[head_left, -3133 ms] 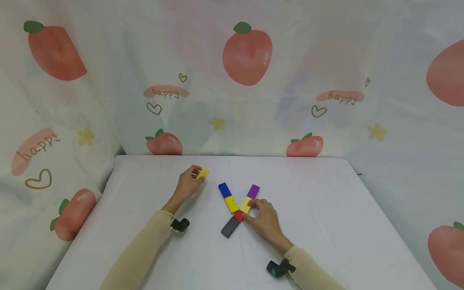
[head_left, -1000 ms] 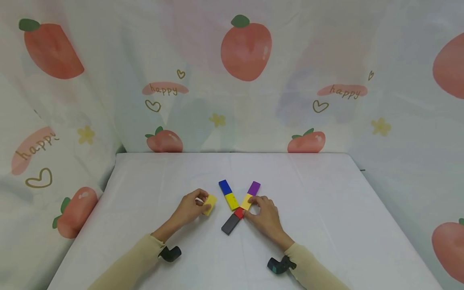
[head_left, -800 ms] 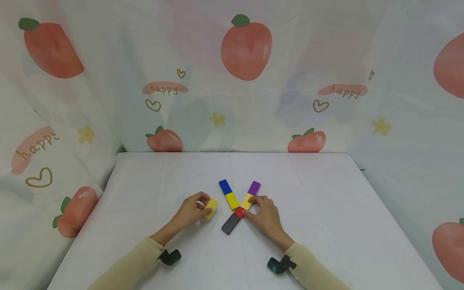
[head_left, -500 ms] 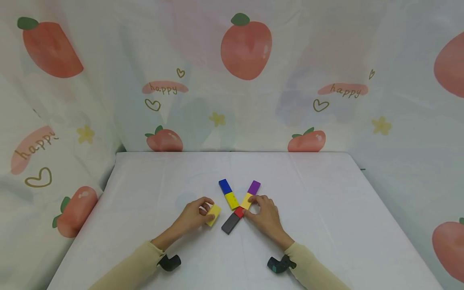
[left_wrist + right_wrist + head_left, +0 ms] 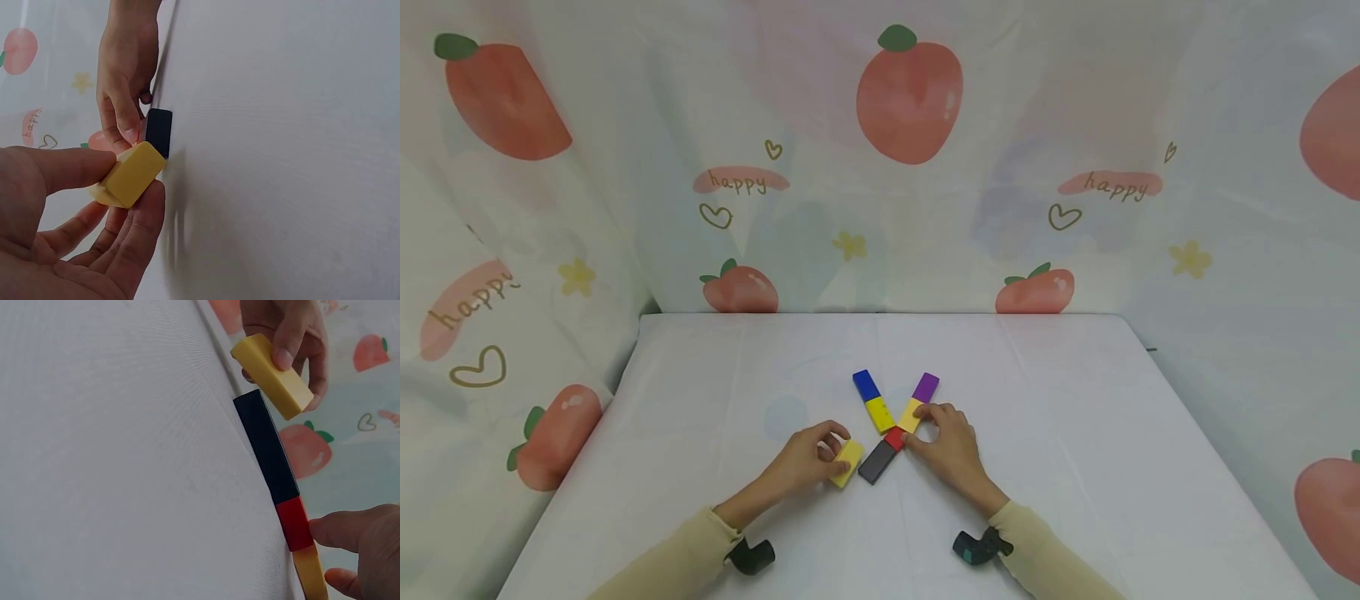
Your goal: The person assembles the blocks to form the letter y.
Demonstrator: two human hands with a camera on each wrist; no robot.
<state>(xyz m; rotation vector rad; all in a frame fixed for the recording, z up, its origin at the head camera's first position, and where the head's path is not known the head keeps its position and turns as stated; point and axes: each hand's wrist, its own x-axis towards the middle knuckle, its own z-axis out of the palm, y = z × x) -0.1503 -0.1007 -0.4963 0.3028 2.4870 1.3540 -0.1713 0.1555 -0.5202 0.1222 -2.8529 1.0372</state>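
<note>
My left hand (image 5: 802, 458) holds a yellow block (image 5: 847, 463) between thumb and fingers, tilted and just left of a dark grey block (image 5: 877, 462). In the left wrist view the block (image 5: 134, 175) sits between the fingertips. My right hand (image 5: 953, 447) rests at the right side of the row, its thumb touching the red block (image 5: 294, 524) and another finger at the pale orange block (image 5: 909, 417). A purple block (image 5: 927, 387) adjoins the pale orange one. On the other branch a blue block (image 5: 866, 385) meets a bright yellow block (image 5: 880, 415), near the red one.
The blocks lie in a Y shape on a white-covered table (image 5: 1075, 433). A fruit-printed curtain (image 5: 820, 108) stands behind and beside it. Each wrist carries a small black camera, the left one (image 5: 752, 557) and the right one (image 5: 981, 547).
My left hand has brought the yellow block from the upper left down and rightward, close to the dark grey block. My right hand and the laid blocks have stayed in place.
</note>
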